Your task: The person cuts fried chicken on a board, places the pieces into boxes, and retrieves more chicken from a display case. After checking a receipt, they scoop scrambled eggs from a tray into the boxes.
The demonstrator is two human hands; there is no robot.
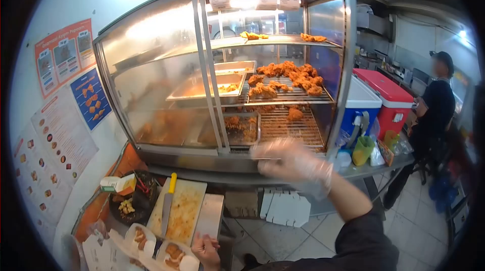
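Note:
My right hand (293, 162), in a clear plastic glove, is smeared by motion in front of the lower edge of the glass warming cabinet (177, 162). Whether its fingers grip anything cannot be made out. Inside the cabinet, fried chicken pieces (290, 76) lie on a wire rack, with a single piece (295, 114) on the rack below. My left hand (206, 251) is low in view, fingers loosely curled and apart, with nothing visible in them. Beside it stands an open takeaway box (175, 257) with chicken and a round white tub (189, 263).
A yellow-handled knife (170, 198) lies on the stained cutting board (187, 210). Left of it is a dark bowl (129, 213). A blue cooler (355, 112) and a red cooler (391, 91) stand right of the cabinet. A person (435, 104) in dark clothes stands farther right.

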